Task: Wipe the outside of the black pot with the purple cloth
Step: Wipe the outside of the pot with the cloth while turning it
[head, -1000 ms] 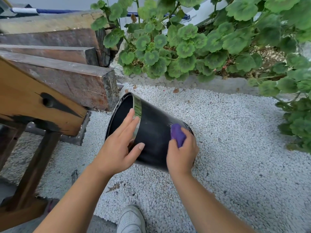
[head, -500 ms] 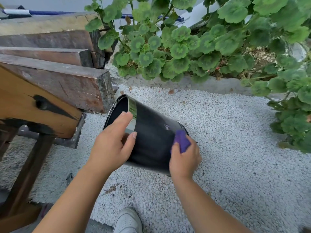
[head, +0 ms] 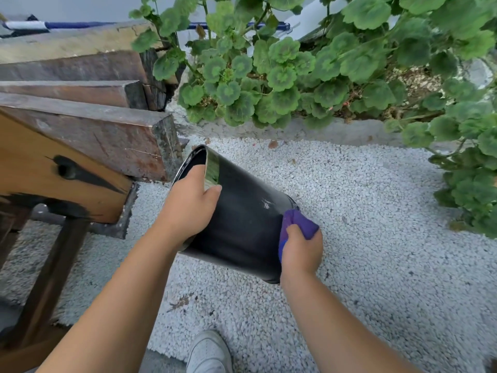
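Note:
The glossy black pot (head: pixel 242 224) lies tilted on its side above white gravel, its mouth facing up and to the left. My left hand (head: pixel 189 208) grips the pot's rim, fingers hooked inside the mouth and thumb on the outer wall. My right hand (head: pixel 300 251) holds the bunched purple cloth (head: pixel 297 224) and presses it against the pot's lower right end, near the base. A small white scuff shows on the pot's wall above the cloth.
Thick wooden beams (head: pixel 88 135) and a wooden bench (head: pixel 53 184) stand close on the left. Geranium plants (head: pixel 309 68) fill a raised bed behind a concrete kerb (head: pixel 309 133). White gravel (head: pixel 376 224) covers the ground. My white shoe (head: pixel 209 354) shows at the bottom.
My left hand has gone from flat on the pot's side to gripping its rim. My right hand has slid the cloth down and right toward the pot's base.

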Motion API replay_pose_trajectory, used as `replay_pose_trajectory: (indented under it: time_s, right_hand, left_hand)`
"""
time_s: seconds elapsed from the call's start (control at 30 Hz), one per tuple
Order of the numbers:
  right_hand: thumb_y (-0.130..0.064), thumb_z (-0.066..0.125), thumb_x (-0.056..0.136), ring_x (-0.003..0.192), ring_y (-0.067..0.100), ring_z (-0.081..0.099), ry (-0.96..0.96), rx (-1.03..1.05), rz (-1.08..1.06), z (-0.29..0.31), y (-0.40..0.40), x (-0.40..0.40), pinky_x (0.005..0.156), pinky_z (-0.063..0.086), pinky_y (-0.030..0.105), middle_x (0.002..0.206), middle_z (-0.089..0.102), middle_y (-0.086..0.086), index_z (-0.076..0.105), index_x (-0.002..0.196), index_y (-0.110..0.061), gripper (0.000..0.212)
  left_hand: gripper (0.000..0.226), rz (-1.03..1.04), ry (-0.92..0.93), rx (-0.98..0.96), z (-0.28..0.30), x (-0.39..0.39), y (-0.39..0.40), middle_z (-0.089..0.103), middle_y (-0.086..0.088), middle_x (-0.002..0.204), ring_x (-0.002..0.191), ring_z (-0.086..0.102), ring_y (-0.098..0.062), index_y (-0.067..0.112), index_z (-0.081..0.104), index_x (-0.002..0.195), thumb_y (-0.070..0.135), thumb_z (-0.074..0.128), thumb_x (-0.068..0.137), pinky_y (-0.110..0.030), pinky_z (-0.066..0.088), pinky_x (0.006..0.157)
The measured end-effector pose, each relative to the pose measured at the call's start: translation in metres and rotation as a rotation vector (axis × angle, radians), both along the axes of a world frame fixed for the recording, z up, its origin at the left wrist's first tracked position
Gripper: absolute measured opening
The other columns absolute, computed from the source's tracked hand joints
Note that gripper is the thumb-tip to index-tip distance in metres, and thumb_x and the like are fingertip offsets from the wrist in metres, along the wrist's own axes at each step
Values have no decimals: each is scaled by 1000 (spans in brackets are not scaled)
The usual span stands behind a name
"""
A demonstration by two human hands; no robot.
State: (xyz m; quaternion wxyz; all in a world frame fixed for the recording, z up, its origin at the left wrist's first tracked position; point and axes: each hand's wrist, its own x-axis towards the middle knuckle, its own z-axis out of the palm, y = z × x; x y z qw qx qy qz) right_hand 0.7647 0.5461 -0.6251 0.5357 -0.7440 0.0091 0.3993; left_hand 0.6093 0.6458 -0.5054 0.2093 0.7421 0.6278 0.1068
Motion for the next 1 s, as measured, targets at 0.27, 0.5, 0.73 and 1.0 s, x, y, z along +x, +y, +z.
replay_pose_trajectory:
  time_s: [0.27, 0.5, 0.73, 1.0]
  right_hand:
    - [-16, 71, 79, 100, 15, 61, -180, 120, 147, -1, -7, 0, 88, 53, 38, 115, 58, 4, 58, 99, -32, 28]
    - [-29, 67, 85, 131, 26, 43, -270, 19, 326, -13, -12, -3, 102, 44, 46, 153, 27, 4, 51, 130, -32, 47]
    - [-21, 62, 89, 146, 17, 24, -381, 97, 517, -3, -1, -7, 108, 25, 24, 164, 12, -4, 43, 143, -33, 58]
    - [-25, 63, 86, 147, 22, 24, -491, 484, 770, 52, 12, -69, 115, 30, 35, 162, 15, 6, 47, 143, -24, 59]
  left_hand:
    - [53, -22, -245, -24, -13, -8, -26, 43, 36, 139, 124, 38, 19, 32, 30, 145, 22, 45, 96, -22, 40, 99]
    - [82, -242, 100, 102, -9, 1, -32, -8, 0, 165, 151, -4, -10, 11, 9, 156, 49, 45, 93, -19, 7, 114]
    - [81, -198, 32, 93, -15, -8, -25, 3, 7, 164, 150, 0, -3, 13, 13, 156, 56, 38, 93, -23, 12, 115]
    - [91, -231, -172, 64, -15, -12, -27, 13, -8, 164, 152, 7, -16, 3, 17, 154, 70, 25, 93, -25, 9, 121]
